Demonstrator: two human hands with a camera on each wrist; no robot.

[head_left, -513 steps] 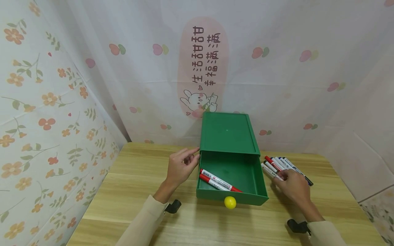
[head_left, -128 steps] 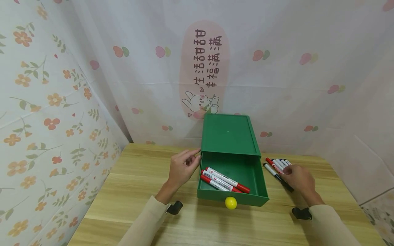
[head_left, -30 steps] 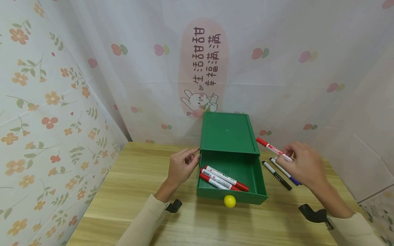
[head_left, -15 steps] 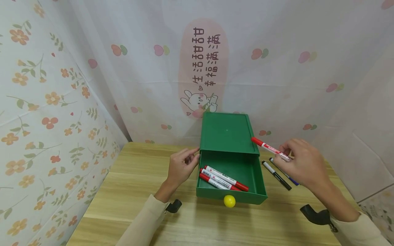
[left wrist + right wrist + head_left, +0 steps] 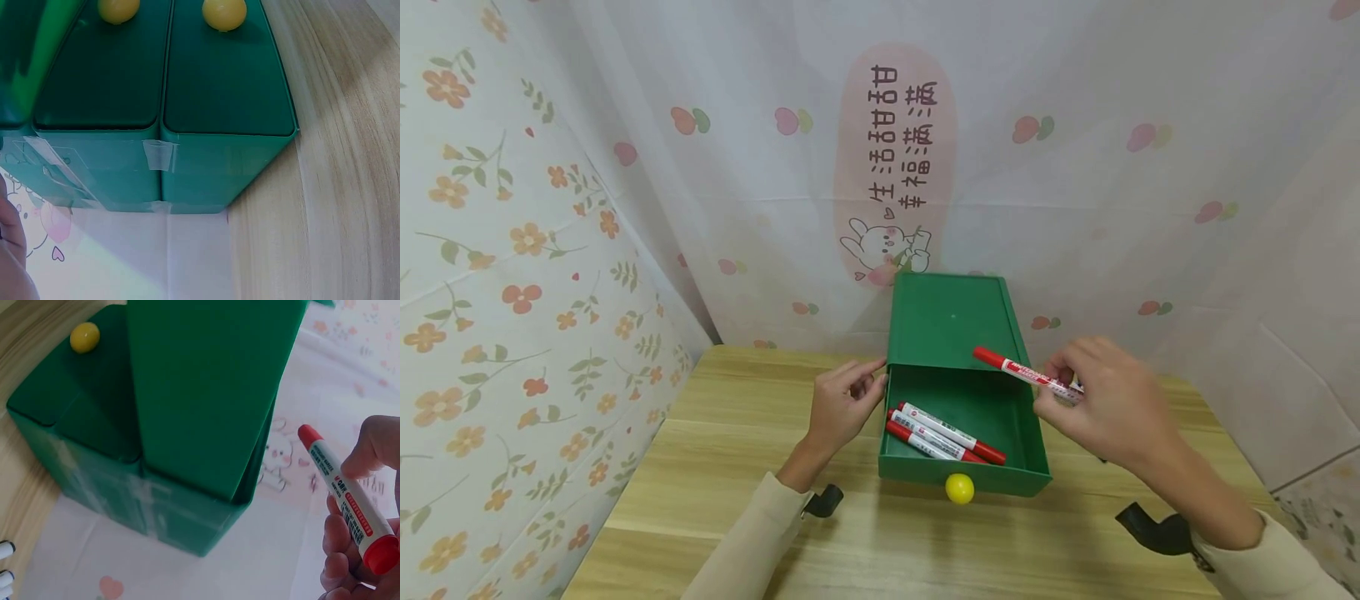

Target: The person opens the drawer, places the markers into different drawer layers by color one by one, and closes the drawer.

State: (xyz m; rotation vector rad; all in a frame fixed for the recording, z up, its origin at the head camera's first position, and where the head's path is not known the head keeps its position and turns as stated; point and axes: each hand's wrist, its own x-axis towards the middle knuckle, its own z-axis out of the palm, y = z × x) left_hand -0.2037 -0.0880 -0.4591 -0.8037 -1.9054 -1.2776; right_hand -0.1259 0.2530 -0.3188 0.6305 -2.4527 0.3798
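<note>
My right hand [image 5: 1108, 400] pinches a red-capped whiteboard marker [image 5: 1022, 372] between thumb and fingers, above the right side of the pulled-out green drawer [image 5: 1007, 481]. In the right wrist view, the marker's white barrel [image 5: 347, 494] and both red ends show beside the drawer unit. Three red-and-white markers [image 5: 951, 427] lie side by side at the drawer's front left. My left hand [image 5: 842, 408] touches the left side of the green drawer unit [image 5: 951, 321] at its front edge, thumb and index fingertips against it. The other left fingers bend loosely and hold nothing.
A yellow knob [image 5: 959, 489] juts from the drawer front. Below, two pushed-in drawers [image 5: 228, 81] show in the left wrist view. Black-rimmed marker ends [image 5: 6, 550] lie on the wooden table [image 5: 737, 467], mostly hidden by my right hand in the head view. A printed curtain [image 5: 760, 208] hangs behind.
A third marker has joined the two in the drawer since the first frame, and fewer lie on the table. My right hand has carried a red marker leftward over the drawer. The left hand stays put.
</note>
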